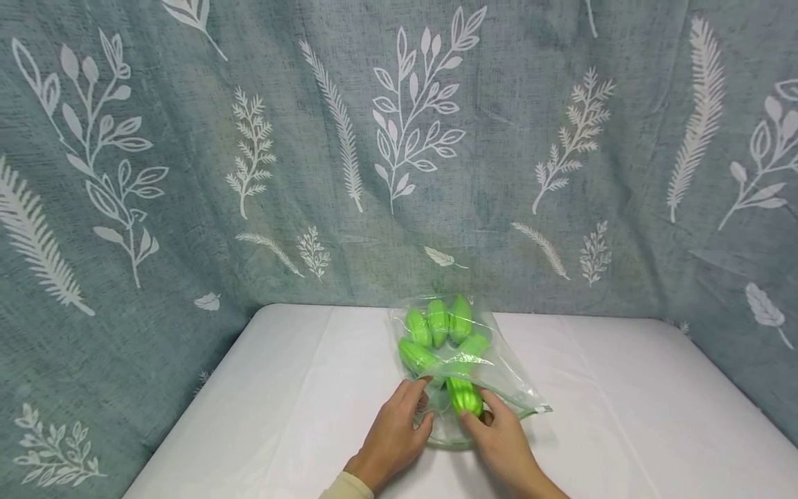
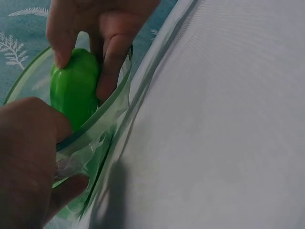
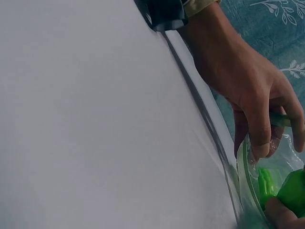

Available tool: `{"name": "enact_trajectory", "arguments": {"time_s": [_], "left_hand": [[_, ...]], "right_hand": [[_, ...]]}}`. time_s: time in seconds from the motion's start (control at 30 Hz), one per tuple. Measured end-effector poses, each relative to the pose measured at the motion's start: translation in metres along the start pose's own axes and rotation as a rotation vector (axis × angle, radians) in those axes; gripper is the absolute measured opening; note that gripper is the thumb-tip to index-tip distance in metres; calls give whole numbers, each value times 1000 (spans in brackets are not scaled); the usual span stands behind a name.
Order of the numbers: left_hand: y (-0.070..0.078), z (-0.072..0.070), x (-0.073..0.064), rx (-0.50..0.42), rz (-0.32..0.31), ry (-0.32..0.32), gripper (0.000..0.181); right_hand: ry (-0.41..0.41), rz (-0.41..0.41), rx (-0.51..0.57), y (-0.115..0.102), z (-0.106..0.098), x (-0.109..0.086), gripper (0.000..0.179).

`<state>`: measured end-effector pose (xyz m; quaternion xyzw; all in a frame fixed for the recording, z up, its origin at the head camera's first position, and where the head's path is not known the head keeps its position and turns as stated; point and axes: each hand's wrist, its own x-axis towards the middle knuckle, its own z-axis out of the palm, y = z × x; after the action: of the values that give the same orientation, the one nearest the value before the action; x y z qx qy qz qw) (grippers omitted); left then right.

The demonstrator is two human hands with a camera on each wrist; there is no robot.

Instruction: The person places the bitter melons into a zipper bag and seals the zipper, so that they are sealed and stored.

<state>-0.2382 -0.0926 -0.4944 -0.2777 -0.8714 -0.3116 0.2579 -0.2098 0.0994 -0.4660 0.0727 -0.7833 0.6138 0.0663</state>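
Observation:
A clear zip bag (image 1: 508,371) with a green-edged mouth lies on the table, its opening toward me. Several ribbed green vegetables (image 1: 438,322) are inside, toward its far end. With thumb and fingers my right hand (image 1: 501,436) grips another ribbed green vegetable (image 1: 463,396) by its near end, within the mouth. On the left side of the mouth my left hand (image 1: 394,435) holds the bag's edge between thumb and fingers. The left wrist view shows the gripped vegetable (image 2: 74,93) between both hands, partly behind the bag's green rim (image 2: 112,98).
A white-covered table (image 1: 299,409) stretches to both sides of the bag. Behind it and along the sides hangs a grey-green curtain (image 1: 499,173) with white leaf prints. A dark band (image 3: 164,14) shows at the left wrist beside a pale sleeve (image 3: 198,5).

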Motion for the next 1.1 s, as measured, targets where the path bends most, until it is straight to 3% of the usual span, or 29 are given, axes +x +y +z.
{"name": "enact_trajectory", "arguments": {"time_s": [0.23,0.6,0.83,1.1], "left_hand": [[1,0,0,11,3,-8,57],[0,-1,0,2,-9,-15,55],[1,-1,1,11,2,-5,55],[1,-1,1,13,7,8,56]], "right_hand": [[20,-1,5,0,6,13,56],[65,-64,-146,4,7,33,55],[103,-43,-243,4,8,42,57],[104,-176,-236,7,10,53,62]]}}
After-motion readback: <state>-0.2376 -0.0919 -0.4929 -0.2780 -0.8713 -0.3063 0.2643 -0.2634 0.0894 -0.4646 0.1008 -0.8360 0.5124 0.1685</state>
